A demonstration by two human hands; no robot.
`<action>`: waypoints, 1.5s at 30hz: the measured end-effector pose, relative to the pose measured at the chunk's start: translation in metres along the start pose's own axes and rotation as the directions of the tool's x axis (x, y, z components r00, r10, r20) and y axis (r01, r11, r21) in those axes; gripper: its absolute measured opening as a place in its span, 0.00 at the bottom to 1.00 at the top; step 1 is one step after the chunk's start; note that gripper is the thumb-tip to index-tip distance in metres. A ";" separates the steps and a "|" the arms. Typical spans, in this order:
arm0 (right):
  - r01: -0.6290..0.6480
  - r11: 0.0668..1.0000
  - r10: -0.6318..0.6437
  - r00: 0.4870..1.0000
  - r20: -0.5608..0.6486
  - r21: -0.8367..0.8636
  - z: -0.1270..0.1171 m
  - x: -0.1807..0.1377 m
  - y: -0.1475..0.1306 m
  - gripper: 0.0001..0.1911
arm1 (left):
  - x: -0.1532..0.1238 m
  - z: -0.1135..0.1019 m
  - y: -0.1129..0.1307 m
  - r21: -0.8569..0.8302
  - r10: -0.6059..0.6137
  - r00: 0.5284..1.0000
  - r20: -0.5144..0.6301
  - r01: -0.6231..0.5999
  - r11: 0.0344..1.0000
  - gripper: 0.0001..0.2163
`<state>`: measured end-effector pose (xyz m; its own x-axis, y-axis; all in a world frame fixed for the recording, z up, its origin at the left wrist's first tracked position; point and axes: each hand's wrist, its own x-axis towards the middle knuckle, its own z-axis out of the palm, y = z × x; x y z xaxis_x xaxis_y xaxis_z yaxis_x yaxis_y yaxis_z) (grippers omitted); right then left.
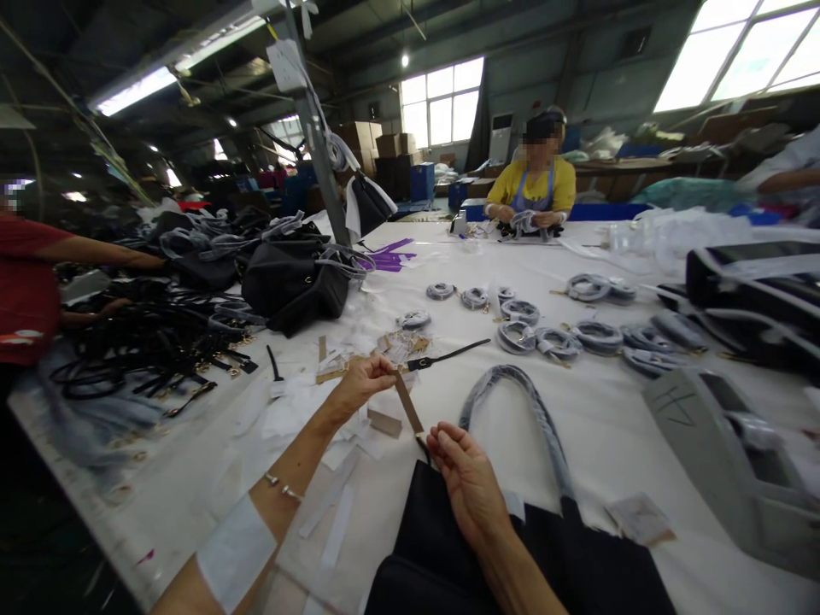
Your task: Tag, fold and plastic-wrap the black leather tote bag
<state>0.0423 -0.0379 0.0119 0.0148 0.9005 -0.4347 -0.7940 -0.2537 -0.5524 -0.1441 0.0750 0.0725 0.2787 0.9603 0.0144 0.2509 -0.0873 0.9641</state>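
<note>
Between my two hands a narrow brown strip (408, 405) is stretched at a slant. My left hand (370, 381) pinches its upper end. The fingers of my right hand (462, 474) close at its lower end, beside a thin dark strap that rises from the black bag (416, 530). The bag lies on the table directly below me, partly covered by my right forearm. Its handle (516, 376), wrapped in clear film, arches up behind my right hand. A black buckle strap (448, 352) lies just beyond my left hand.
Small packets and brown pieces (403, 344) lie ahead on the white table (384, 295). Coiled wrapped straps (516, 336) spread to the right, near a grey tape dispenser (723, 461). Black bags (295, 282) and straps pile up left. Co-workers stand across and at left.
</note>
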 end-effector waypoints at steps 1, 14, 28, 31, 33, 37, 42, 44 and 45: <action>0.021 1.000 -0.021 1.000 -0.018 -0.007 0.001 -0.001 0.001 0.28 | -0.001 0.004 0.003 -0.029 0.010 1.000 0.030 -0.009 1.000 0.15; 0.123 0.959 -0.094 0.988 -0.125 0.255 0.010 0.000 -0.004 0.29 | 0.035 0.089 0.046 0.329 0.011 0.885 0.466 -0.184 0.926 0.02; 0.158 0.966 -0.116 0.973 -0.201 0.207 -0.005 0.033 0.019 0.36 | 0.184 0.199 0.036 0.706 0.208 0.793 0.573 -0.606 0.366 0.20; 0.169 0.964 -0.124 0.969 -0.214 0.204 -0.002 0.036 0.019 0.36 | 0.195 0.210 0.039 0.749 0.205 0.792 0.575 -0.610 0.259 0.15; 0.159 0.965 -0.114 0.970 -0.214 0.207 0.002 0.034 0.016 0.37 | 0.190 0.212 0.046 0.761 0.213 0.785 0.581 -0.617 0.200 0.12; 0.129 0.971 -0.087 0.975 -0.205 0.202 0.009 0.021 0.006 0.38 | 0.145 0.210 0.068 0.748 0.207 0.756 0.621 -0.650 0.135 0.06; 0.146 0.965 -0.111 0.980 -0.166 0.217 0.011 0.005 -0.002 0.31 | 0.075 0.191 0.101 0.709 0.069 0.747 0.661 -0.653 0.266 0.17; 0.138 0.971 -0.108 0.981 -0.158 0.194 0.011 0.004 -0.003 0.30 | 0.067 0.180 0.112 0.721 0.067 0.777 0.626 -0.609 0.330 0.14; 0.131 0.975 -0.104 0.983 -0.154 0.179 0.011 0.003 -0.004 0.30 | 0.068 0.175 0.115 0.737 0.077 0.800 0.595 -0.581 0.345 0.12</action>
<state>0.0385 -0.0299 0.0203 0.1905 0.8565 -0.4797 -0.8813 -0.0661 -0.4679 0.0663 0.0834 0.1379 0.7935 0.6042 -0.0723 0.6082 -0.7833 0.1286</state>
